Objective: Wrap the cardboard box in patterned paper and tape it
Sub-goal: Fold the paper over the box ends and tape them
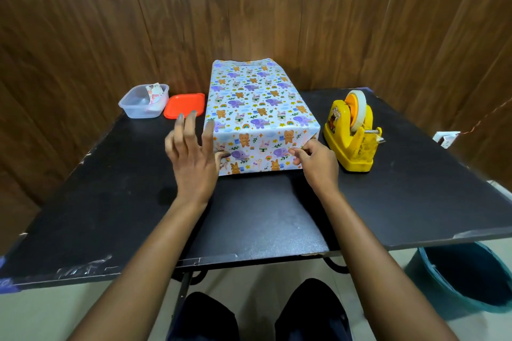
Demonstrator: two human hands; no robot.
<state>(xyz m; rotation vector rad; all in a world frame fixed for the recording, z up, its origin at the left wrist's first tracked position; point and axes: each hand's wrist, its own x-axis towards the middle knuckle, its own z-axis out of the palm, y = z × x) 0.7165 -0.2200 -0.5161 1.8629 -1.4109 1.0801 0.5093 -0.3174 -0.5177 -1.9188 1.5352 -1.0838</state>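
A box covered in patterned paper (255, 108) with cartoon animals stands in the middle of the black table (110, 202). The paper covers its top and near face. My left hand (191, 155) hovers at the box's near left corner with fingers spread and straight, thumb close to the paper. My right hand (313, 158) is at the near right corner, fingers curled and pinching the paper fold against the near face. A yellow tape dispenser (352, 135) with a roll of tape stands just right of the box.
A clear plastic container (142, 102) with small paper scraps and its orange lid (184, 105) sit at the table's far left. A teal bin (468, 277) stands on the floor at the right. Wooden panelling rises behind the table. My knees show under the near edge.
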